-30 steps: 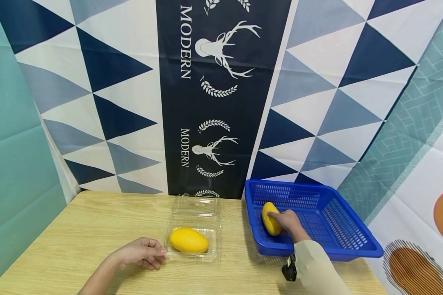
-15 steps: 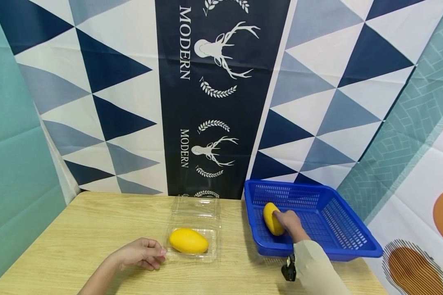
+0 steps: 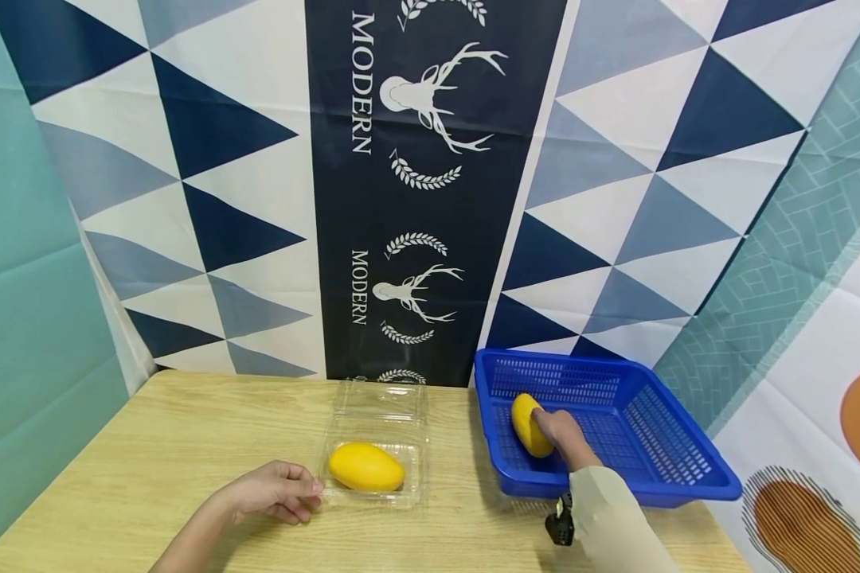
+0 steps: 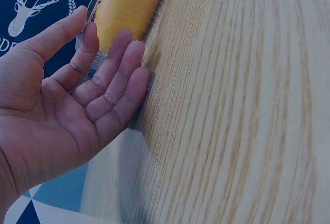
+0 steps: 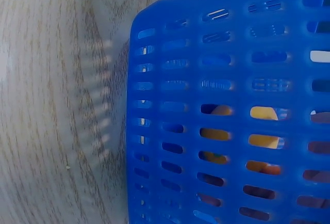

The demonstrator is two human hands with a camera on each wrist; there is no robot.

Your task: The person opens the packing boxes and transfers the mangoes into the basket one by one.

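A clear plastic clamshell box [image 3: 419,471] lies with its lid up on the wooden table, a yellow mango [image 3: 366,467] inside. At its near left corner my left hand [image 3: 275,492] pinches the rim between thumb and forefinger. In the left wrist view the other fingers [image 4: 114,97] are loosely bent, just short of the box. On the right, my right hand [image 3: 564,436] grips a second yellow mango [image 3: 527,424] inside the blue basket [image 3: 695,469]. That mango leans near the basket's left wall. From the right wrist it shows only through the basket slots.
The wooden table [image 3: 208,430] has the basket at its right edge. A patterned cloth [image 3: 401,199] hangs as a wall behind it, and the basket's back rim stands close to it. A small black device [image 3: 560,521] sits at the right wrist, outside the basket's front side.
My right hand has shifted very slightly to the right with the mango, and its thumb sits a little further over. The left hand and the box have stayed in place.
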